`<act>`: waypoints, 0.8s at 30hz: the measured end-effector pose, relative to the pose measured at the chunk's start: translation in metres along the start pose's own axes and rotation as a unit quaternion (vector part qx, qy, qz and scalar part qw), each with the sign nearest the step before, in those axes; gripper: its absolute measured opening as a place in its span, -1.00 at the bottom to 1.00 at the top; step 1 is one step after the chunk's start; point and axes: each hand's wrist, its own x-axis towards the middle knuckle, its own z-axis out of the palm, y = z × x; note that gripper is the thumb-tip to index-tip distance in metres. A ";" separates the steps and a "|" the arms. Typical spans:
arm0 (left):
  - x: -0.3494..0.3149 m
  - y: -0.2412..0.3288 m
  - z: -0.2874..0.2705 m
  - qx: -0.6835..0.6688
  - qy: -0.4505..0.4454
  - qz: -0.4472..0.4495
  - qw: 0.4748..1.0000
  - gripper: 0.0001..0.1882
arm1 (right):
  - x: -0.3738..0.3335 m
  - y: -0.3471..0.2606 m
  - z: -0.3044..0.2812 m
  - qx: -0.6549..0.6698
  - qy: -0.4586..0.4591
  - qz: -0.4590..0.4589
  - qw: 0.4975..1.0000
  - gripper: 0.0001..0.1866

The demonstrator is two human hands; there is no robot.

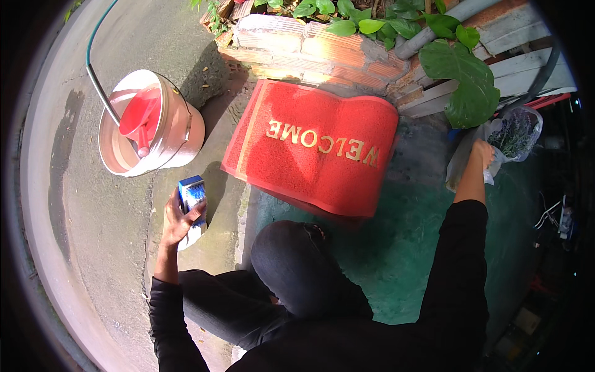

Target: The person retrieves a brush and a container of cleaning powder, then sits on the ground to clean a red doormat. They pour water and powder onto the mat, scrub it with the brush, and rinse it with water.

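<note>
My left hand (178, 220) is closed round a blue-and-white box-shaped thing (193, 197), holding it above the concrete; its exact kind I cannot make out. Far to the right, my right hand (481, 155) grips a crinkled clear plastic bag (462, 160). Greenish-purple sprigs (515, 135) show by the bag. Between my hands lies a red doormat (316, 146) with gold lettering, upside down to me. It drapes over something raised and sags toward my knees.
Beyond my left hand stands a white bucket (193, 133) holding a red dipper (137, 118) and a hose (99, 87). A low brick planter (279, 40) with leafy plants (462, 80) borders the far side. The mat rests partly over green floor (409, 248).
</note>
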 end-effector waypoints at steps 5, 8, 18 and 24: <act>-0.015 -0.032 -0.005 -0.085 0.030 -0.021 0.996 -0.39 | -0.034 -0.023 -0.001 0.053 0.172 -0.126 0.976 -0.09; -0.021 -0.045 -0.010 -0.136 0.085 -0.066 0.985 -0.38 | -0.129 -0.027 -0.019 0.168 0.172 -0.324 0.915 -0.07; -0.031 -0.072 -0.092 -0.134 0.222 -0.040 0.965 -0.49 | -0.366 0.162 -0.014 0.206 -0.591 -0.422 0.655 -0.76; -0.082 -0.188 -0.122 -0.071 0.214 -0.174 0.959 -0.38 | -0.368 0.239 0.061 0.150 -0.746 -0.031 0.648 -0.51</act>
